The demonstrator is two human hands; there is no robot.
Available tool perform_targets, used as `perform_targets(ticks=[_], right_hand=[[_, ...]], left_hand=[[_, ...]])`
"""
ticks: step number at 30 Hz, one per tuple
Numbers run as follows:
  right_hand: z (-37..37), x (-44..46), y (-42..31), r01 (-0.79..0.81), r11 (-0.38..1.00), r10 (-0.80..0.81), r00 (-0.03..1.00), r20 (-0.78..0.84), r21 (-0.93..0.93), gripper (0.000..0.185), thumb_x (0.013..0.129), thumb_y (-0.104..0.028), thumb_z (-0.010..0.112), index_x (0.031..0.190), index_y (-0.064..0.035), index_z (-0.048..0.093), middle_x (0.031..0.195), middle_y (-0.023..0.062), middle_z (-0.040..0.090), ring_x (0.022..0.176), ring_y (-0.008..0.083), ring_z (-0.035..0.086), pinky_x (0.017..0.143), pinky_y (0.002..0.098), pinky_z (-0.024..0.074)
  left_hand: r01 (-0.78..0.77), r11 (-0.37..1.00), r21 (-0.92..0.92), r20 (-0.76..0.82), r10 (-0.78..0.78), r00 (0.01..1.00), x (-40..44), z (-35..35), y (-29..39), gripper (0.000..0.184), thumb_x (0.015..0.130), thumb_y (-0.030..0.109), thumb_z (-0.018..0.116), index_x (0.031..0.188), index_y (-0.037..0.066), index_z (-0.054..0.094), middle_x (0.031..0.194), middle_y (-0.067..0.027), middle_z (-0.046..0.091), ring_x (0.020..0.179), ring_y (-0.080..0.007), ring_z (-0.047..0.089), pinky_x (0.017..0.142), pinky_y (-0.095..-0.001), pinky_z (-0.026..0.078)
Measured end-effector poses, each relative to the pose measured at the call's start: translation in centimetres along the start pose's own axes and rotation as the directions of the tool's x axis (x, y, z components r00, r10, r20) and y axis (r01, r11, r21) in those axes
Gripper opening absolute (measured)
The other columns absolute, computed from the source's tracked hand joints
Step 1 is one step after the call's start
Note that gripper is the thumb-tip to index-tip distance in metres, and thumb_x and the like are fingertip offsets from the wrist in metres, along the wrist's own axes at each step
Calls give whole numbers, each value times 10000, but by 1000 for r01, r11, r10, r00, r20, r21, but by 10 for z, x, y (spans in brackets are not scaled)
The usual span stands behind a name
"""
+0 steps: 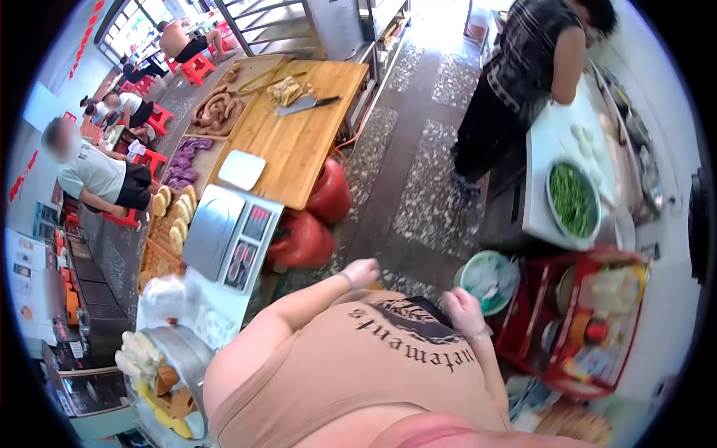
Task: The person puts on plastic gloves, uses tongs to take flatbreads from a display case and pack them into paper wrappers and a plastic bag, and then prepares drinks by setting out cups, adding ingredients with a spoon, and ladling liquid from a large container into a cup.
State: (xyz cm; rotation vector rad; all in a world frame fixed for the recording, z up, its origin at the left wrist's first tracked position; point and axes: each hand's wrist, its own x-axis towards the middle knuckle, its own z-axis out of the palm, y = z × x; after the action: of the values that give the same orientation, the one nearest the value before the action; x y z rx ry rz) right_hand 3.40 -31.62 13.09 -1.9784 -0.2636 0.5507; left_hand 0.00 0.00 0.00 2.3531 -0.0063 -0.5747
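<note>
Left hand near red cylinder, right hand near green bucket
Fingers look curled; whether clamped on anything, I cannot tell.

- Surface: smooth, lightly glossy wood
- Knife on the surface: shiny metal blade
- Scale beside the surface: smooth, satin metal top
- Stools beyond the surface: glossy plastic
- Bucket across from the surface: smooth plastic
- Shirt: matt cloth

A tan sleeveless top is worn, its front printed with curved black lettering and a dark graphic.
</note>
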Motion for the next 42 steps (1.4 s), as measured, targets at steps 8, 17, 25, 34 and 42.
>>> perform_targets(ticks=[8,17,25,34,42], right_hand=[[-83,388,-128,374,916,-276,849,450,-143,274,939,-251,486,837,-21,595,774,203,632,733,350,629,672,406,494],[-229,696,-137,74,992,-69,996,55,-98,250,919,-223,544,814,-12,628,735,112,652,653,203,622,622,317,489],[-391,1070,-174,-61,944,4,985,172,323,250,891,21,388,1008,-58,594,739,40,626,638,77,554,579,225,471],[-475,1428,-288,355,935,-336,897,287,-14,141,910,-47,514,1013,-7,602,798,66,657,705,124,619,651,257,509],[-596,1667,-293,192,946,-194,981,-18,259,427,874,-34,540,1294,-7,473,1194,90,566,1048,157,548,903,295,462]], left_hand=[[297,889,-348,-174,-373,911,238,-111,-46,294,861,263,554,1036,34,611,1005,-219,646,973,-354,622,853,-404,487],[22,911,-411,-56,-50,997,603,-379,36,262,922,209,538,1090,15,592,960,-113,656,916,-181,615,826,-323,482],[62,702,-709,-159,-244,957,949,-578,73,635,941,126,487,1474,70,145,1263,-182,522,895,-156,592,782,-297,504],[-119,899,-422,-601,-180,778,1241,-813,64,792,866,104,602,1485,82,109,1502,-168,67,1125,-266,517,926,-347,474],[-291,885,-364,-171,244,955,1518,-1003,173,327,897,264,566,1068,-15,568,995,-190,602,930,-273,587,850,-386,461]])
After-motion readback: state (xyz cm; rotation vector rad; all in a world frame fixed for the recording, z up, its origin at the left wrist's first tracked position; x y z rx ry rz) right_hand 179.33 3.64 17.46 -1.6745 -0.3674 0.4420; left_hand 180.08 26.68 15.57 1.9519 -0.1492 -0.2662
